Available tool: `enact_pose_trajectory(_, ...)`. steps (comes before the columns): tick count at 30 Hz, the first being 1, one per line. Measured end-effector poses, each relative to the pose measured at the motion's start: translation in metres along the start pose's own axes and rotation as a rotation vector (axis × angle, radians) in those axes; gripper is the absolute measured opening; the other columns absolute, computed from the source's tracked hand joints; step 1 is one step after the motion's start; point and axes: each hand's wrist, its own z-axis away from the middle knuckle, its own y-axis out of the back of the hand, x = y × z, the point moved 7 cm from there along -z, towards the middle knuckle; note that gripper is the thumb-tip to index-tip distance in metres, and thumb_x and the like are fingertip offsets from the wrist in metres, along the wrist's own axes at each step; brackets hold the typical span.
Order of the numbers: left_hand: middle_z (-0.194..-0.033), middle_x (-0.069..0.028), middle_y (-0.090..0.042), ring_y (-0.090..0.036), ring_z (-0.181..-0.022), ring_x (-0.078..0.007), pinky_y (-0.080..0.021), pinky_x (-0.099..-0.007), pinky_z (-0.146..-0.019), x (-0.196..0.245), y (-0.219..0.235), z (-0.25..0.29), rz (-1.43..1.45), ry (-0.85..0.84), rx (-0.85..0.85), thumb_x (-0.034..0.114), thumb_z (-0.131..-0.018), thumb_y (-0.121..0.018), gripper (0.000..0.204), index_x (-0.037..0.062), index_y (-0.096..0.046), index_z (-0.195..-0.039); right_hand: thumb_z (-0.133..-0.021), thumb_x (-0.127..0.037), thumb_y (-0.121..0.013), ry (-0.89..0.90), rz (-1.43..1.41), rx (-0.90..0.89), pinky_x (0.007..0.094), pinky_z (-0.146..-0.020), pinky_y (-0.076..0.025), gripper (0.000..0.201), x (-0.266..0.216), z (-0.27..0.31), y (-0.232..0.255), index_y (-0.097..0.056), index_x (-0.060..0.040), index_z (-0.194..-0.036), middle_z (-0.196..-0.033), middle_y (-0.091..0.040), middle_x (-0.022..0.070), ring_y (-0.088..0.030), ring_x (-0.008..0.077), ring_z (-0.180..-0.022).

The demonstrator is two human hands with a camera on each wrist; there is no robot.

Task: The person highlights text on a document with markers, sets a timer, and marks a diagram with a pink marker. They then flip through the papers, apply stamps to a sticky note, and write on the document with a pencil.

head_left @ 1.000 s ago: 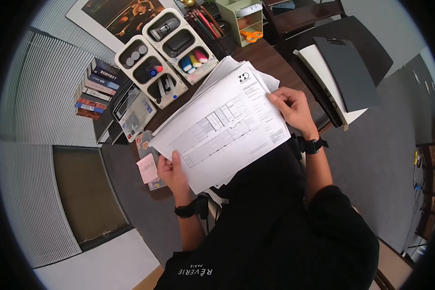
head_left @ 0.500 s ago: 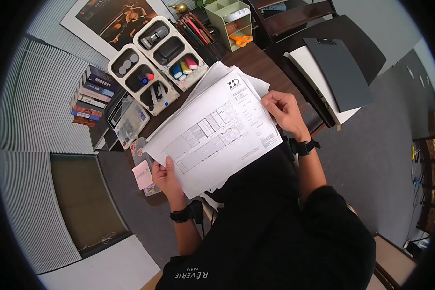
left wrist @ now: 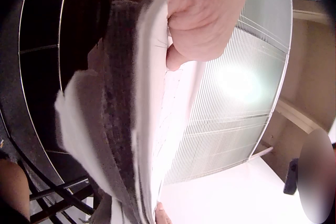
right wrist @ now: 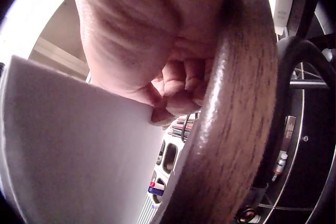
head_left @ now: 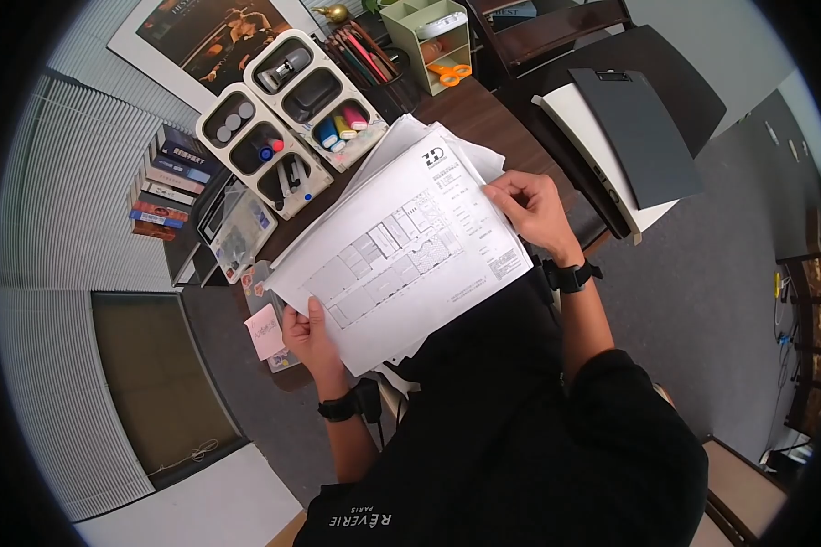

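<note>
Over the near edge of the dark brown wooden table (head_left: 488, 118), a loose stack of white paper sheets (head_left: 406, 141) is held between two hands, with a sheet printed with a black floor plan (head_left: 392, 264) uppermost. By the look of it, the gathering and lifting are done, while the evening of the edges is not: lower sheets are left jutting out beyond the top one at the far side and near the bottom. Whether any sheet has been looked through cannot be told.

The stack is pinched at its left end by the left hand (head_left: 313, 342), its thumb laid on the printed face and its other fingers curled. The right edge is pinched by the right hand (head_left: 536, 214) between thumb and bent fingers. Neither end is let go.
</note>
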Motion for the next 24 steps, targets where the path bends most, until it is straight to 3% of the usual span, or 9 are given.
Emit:
enact_pose_trajectory(9, -0.105, -0.0112, -0.074, -0.069, -0.089, -0.0109, -0.054, -0.0236, -0.08, -0.0046, 0.004, -0.0017, 0.011, 0.007, -0.017, 0.014, -0.1, -0.065, 0.03, -0.0062, -0.059, -0.121, -0.094, -0.015, -0.071, -0.029, 0.008, 0.003, 0.0227, -0.055, -0.039, 0.02, -0.004, -0.0009, 0.0003, -0.071, 0.0032, -0.087, -0.069, -0.066, 0.0016, -0.051, 0.0041, -0.059)
enact_pose_trajectory(14, -0.105, -0.0113, -0.073, -0.069, -0.089, -0.011, -0.053, -0.0236, -0.08, -0.0036, 0.0024, -0.0015, 0.021, -0.001, -0.025, 0.015, -0.1, -0.066, 0.031, -0.0063, -0.059, -0.121, -0.09, -0.021, -0.077, -0.057, -0.034, 0.034, 0.025, -0.05, -0.032, 0.023, -0.0023, -0.002, -0.0016, -0.072, 0.0014, -0.085, -0.056, -0.057, -0.0008, -0.045, 0.0038, -0.051)
enact_pose_trajectory(24, -0.105, -0.0121, -0.074, -0.069, -0.089, -0.011, -0.054, -0.0234, -0.08, -0.0021, 0.0014, -0.0014, 0.026, 0.0, -0.032, 0.016, -0.1, -0.066, 0.03, -0.0059, -0.059, -0.119, -0.092, -0.02, -0.075, -0.052, 0.035, 0.043, 0.026, -0.05, -0.031, 0.023, 0.0008, -0.0026, -0.0031, -0.073, 0.0024, -0.088, -0.056, -0.055, -0.0005, -0.042, 0.0049, -0.051)
